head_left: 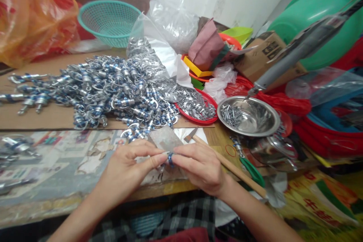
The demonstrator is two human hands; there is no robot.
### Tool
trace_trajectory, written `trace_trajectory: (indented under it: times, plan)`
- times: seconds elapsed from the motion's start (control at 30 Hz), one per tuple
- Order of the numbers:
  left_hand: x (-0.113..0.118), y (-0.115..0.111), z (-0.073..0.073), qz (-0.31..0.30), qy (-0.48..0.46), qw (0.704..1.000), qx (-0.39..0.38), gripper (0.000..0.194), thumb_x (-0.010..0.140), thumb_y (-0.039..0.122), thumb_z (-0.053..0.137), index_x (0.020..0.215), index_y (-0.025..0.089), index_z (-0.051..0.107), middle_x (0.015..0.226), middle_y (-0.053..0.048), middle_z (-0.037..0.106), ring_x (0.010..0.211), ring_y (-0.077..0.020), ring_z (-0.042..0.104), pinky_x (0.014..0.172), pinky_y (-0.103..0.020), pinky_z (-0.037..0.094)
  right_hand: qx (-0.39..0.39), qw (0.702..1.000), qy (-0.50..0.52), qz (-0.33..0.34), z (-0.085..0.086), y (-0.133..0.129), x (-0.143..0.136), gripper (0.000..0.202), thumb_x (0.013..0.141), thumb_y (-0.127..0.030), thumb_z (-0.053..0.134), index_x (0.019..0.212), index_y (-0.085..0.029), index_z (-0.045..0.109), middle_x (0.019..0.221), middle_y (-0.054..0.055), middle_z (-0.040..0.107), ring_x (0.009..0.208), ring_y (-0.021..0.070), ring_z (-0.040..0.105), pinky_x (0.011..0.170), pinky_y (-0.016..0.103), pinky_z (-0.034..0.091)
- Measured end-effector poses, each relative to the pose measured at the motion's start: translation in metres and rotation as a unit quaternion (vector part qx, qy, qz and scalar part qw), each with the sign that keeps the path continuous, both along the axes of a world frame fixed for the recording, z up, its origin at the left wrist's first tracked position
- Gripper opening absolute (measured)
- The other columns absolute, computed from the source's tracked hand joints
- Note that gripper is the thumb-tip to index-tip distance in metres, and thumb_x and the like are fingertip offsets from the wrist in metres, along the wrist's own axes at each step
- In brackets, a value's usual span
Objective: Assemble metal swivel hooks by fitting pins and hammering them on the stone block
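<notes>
Left hand and right hand are holding narrow, pinching grips on the blue fitting between them, fingers hiding its long axis.

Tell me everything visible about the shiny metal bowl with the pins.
The metal bowl is round and rimmed, reflective like stainless steel. It sits upright, just right of the red plate, their rims meeting in view. Thin silver pins lie loosely heaped in its left part; its right part looks bare. The tip of the grey tool comes down at its back rim; whether they touch is unclear.
</notes>
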State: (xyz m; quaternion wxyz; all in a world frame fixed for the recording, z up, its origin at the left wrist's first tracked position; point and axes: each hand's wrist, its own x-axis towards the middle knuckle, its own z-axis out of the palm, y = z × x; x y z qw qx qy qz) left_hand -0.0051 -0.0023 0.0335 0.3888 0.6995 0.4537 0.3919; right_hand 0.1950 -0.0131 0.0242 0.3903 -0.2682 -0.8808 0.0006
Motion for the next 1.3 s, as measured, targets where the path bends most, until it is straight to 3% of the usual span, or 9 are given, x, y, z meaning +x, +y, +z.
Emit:
trace_trajectory:
  times: [0.3, 0.53, 0.67, 0.77, 0.87, 0.93, 0.97, 1.03, 1.3]
  plan:
    - [-0.008, -0.001, 0.01, -0.039, 0.024, 0.998, 0.033, 0.017, 0.077, 0.034, 0.061, 0.066, 0.027, 0.072, 0.076, 0.0, 0.067, 0.074, -0.0176, 0.062, 0.069, -0.026, 0.047, -0.067, 0.997, 0.035, -0.031, 0.008, -0.004, -0.011, 0.02, 0.081, -0.011, 0.053, 0.094, -0.017, 0.066, 0.081, 0.008, 0.071, 0.071, 0.0159, 0.065, 0.062, 0.026, 0.051]
    - [0.006, -0.013, -0.007, 0.061, -0.164, 0.962, -0.208, 0.018, 0.07, 0.039, 0.067, 0.074, 0.022, 0.074, 0.077, -0.003, 0.075, 0.076, -0.0209, 0.066, 0.073, -0.03, 0.051, -0.259, 0.95, 0.14, -0.102, 0.008, -0.016, -0.024, 0.009, 0.069, -0.018, 0.069, 0.077, -0.015, 0.071, 0.059, 0.002, 0.066, 0.046, 0.0112, 0.056, 0.043, 0.02, 0.043]
    - [0.015, -0.022, -0.012, 0.09, -0.256, 0.926, -0.261, 0.052, 0.064, 0.037, 0.073, 0.112, 0.021, 0.06, 0.09, -0.004, 0.074, 0.089, -0.0222, 0.066, 0.077, -0.032, 0.054, -0.374, 0.896, 0.171, -0.166, 0.005, -0.019, -0.028, 0.015, 0.067, -0.028, 0.072, 0.076, -0.016, 0.072, 0.059, 0.001, 0.068, 0.044, 0.0098, 0.054, 0.039, 0.018, 0.04]
    - [0.017, -0.024, -0.015, 0.094, -0.26, 0.929, -0.245, 0.07, 0.061, 0.034, 0.075, 0.124, 0.02, 0.047, 0.088, -0.005, 0.072, 0.093, -0.0227, 0.065, 0.075, -0.031, 0.055, -0.432, 0.886, 0.111, -0.13, 0.008, -0.011, -0.022, 0.016, 0.067, -0.03, 0.072, 0.076, -0.017, 0.073, 0.059, 0.0, 0.068, 0.047, 0.0102, 0.056, 0.041, 0.018, 0.04]
    - [0.016, -0.02, -0.016, 0.094, -0.246, 0.931, -0.253, 0.071, 0.062, 0.034, 0.073, 0.125, 0.019, 0.043, 0.08, -0.003, 0.069, 0.082, -0.0218, 0.068, 0.071, -0.032, 0.056, -0.379, 0.917, 0.025, -0.126, 0.015, 0.018, -0.001, 0.012, 0.074, -0.03, 0.066, 0.076, -0.02, 0.073, 0.067, 0.0, 0.07, 0.058, 0.0126, 0.062, 0.051, 0.02, 0.047]
    - [0.015, -0.017, -0.015, 0.072, -0.249, 0.927, -0.272, 0.072, 0.062, 0.034, 0.073, 0.124, 0.018, 0.041, 0.077, -0.002, 0.068, 0.074, -0.0211, 0.068, 0.068, -0.032, 0.056, -0.264, 0.929, -0.03, -0.258, 0.016, 0.048, 0.019, 0.018, 0.083, -0.025, 0.056, 0.088, -0.021, 0.072, 0.086, 0.004, 0.072, 0.076, 0.0158, 0.066, 0.069, 0.026, 0.051]
    - [0.014, -0.015, -0.014, 0.06, -0.251, 0.925, -0.28, 0.073, 0.061, 0.033, 0.073, 0.124, 0.018, 0.039, 0.075, -0.002, 0.068, 0.072, -0.0206, 0.068, 0.067, -0.031, 0.056, -0.215, 0.906, -0.1, -0.352, 0.016, 0.064, 0.028, 0.022, 0.085, -0.022, 0.05, 0.095, -0.022, 0.071, 0.094, 0.004, 0.071, 0.084, 0.0167, 0.065, 0.076, 0.028, 0.05]
    - [0.012, -0.012, -0.012, 0.042, -0.247, 0.924, -0.29, 0.072, 0.061, 0.031, 0.072, 0.124, 0.018, 0.038, 0.074, -0.001, 0.067, 0.07, -0.0191, 0.067, 0.066, -0.03, 0.055, -0.203, 0.874, -0.153, -0.414, 0.011, 0.091, 0.044, 0.024, 0.082, -0.016, 0.052, 0.097, -0.02, 0.071, 0.097, 0.009, 0.07, 0.092, 0.0226, 0.064, 0.081, 0.033, 0.048]
    - [0.008, 0.0, -0.012, -0.011, -0.242, 0.91, -0.336, 0.07, 0.063, 0.027, 0.072, 0.121, 0.021, 0.033, 0.071, 0.002, 0.062, 0.064, -0.0168, 0.063, 0.058, -0.029, 0.054, -0.244, 0.821, -0.273, -0.437, -0.002, 0.133, 0.05, 0.025, 0.069, -0.015, 0.062, 0.091, -0.019, 0.071, 0.089, 0.014, 0.07, 0.088, 0.0297, 0.064, 0.076, 0.035, 0.048]
